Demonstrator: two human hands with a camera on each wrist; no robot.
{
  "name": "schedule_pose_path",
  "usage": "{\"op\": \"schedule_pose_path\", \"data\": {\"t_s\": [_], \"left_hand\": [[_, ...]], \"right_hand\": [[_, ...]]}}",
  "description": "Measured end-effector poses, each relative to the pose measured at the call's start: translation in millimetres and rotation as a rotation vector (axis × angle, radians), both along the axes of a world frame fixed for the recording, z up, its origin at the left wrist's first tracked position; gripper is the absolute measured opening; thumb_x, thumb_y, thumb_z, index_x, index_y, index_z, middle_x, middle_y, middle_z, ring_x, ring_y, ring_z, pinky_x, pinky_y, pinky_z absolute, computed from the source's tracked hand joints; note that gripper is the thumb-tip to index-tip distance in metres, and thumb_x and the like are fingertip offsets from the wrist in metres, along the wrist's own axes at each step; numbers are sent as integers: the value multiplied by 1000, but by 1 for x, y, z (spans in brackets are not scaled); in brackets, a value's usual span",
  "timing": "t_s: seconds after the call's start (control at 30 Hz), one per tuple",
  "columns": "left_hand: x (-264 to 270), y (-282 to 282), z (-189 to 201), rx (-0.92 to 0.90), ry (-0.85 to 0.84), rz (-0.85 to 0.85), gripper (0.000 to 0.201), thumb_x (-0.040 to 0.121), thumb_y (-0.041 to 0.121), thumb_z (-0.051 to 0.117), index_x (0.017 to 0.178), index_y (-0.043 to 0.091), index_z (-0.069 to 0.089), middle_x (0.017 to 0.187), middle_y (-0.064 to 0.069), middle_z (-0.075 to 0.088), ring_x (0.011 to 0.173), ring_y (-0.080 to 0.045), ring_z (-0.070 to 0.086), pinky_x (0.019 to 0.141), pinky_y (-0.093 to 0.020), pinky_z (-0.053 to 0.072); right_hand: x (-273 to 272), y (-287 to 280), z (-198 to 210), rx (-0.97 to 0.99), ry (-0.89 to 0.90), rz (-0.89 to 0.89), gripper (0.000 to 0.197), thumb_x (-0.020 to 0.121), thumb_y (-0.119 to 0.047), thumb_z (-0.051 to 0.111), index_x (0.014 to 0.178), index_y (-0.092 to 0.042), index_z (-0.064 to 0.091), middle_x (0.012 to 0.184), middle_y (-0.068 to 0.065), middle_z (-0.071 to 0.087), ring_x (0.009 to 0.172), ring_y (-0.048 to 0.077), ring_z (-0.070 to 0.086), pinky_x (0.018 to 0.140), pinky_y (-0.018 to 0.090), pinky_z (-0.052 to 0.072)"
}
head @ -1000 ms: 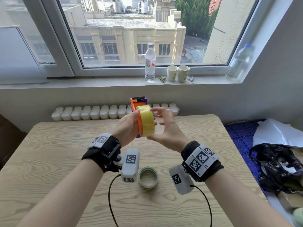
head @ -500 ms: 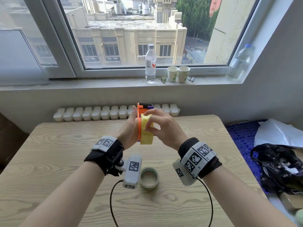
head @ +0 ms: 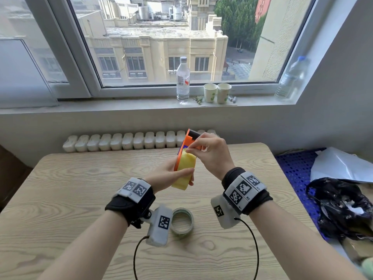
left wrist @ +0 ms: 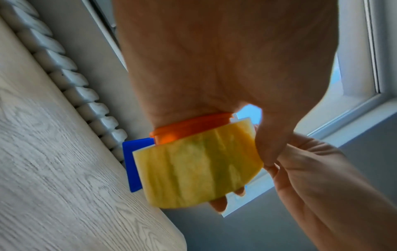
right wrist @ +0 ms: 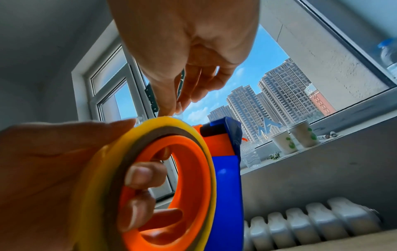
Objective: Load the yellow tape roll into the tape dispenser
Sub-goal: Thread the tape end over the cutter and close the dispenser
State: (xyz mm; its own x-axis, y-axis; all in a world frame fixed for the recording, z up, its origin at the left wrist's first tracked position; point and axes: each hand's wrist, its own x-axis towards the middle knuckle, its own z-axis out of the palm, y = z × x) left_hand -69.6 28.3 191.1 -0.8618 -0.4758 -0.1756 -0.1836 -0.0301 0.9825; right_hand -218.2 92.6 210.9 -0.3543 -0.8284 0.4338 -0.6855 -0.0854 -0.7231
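The yellow tape roll (head: 184,170) sits on the orange hub of the orange-and-blue tape dispenser (head: 190,138), held in the air above the table. My left hand (head: 169,174) grips the dispenser from the left, thumb across the roll's rim. In the right wrist view its fingers (right wrist: 139,173) reach through the hub (right wrist: 193,169) inside the roll (right wrist: 167,122). My right hand (head: 188,150) pinches thumb and forefinger at the roll's top edge, just below the cutter end. The left wrist view shows the roll (left wrist: 197,168) against the orange flange (left wrist: 189,127).
A clear tape roll (head: 182,223) lies on the wooden table (head: 80,188) under my wrists. Behind are a radiator (head: 121,141) and a sill with a bottle (head: 183,79) and paper cups (head: 217,92). A blue crate (head: 296,168) and black bag (head: 343,209) sit at the right.
My right hand went from lying flat against the roll's side to pinching at its top edge. The dispenser with the roll has tilted, its top leaning to the right.
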Motion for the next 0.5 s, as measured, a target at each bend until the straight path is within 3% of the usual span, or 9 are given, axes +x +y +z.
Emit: {"op": "schedule_pose_path", "data": {"t_s": [0.1,0.2,0.37,0.5], "left_hand": [[-1,4,1,-47,-25,-18,26,94,19,49,109,-3,49,82,-13,66,73,-22,66,72,-32,54],[-1,4,2,-94,-76,34,31,97,24,42,105,-4,51,76,-12,66,63,-16,67,63,-24,53],[-5,10,1,-103,-54,135,34,95,33,42,97,0,53,67,-12,65,52,-17,64,55,-27,50],[-5,15,-1,-102,-49,116,23,88,15,60,103,0,53,72,-10,64,57,-15,64,56,-22,52]], "right_hand": [[0,1,-1,-1,-8,-13,6,72,-16,77,75,-11,75,69,-9,54,67,5,47,65,22,40],[0,2,3,6,17,4,7,73,-16,76,77,-10,75,69,-7,54,65,-1,45,63,14,35],[-4,-1,5,38,-46,-49,7,76,-17,74,79,-11,75,76,4,65,68,12,53,65,25,41],[-5,-3,5,74,-25,-59,11,80,-17,71,83,-8,74,80,6,67,69,14,54,66,24,41]]}}
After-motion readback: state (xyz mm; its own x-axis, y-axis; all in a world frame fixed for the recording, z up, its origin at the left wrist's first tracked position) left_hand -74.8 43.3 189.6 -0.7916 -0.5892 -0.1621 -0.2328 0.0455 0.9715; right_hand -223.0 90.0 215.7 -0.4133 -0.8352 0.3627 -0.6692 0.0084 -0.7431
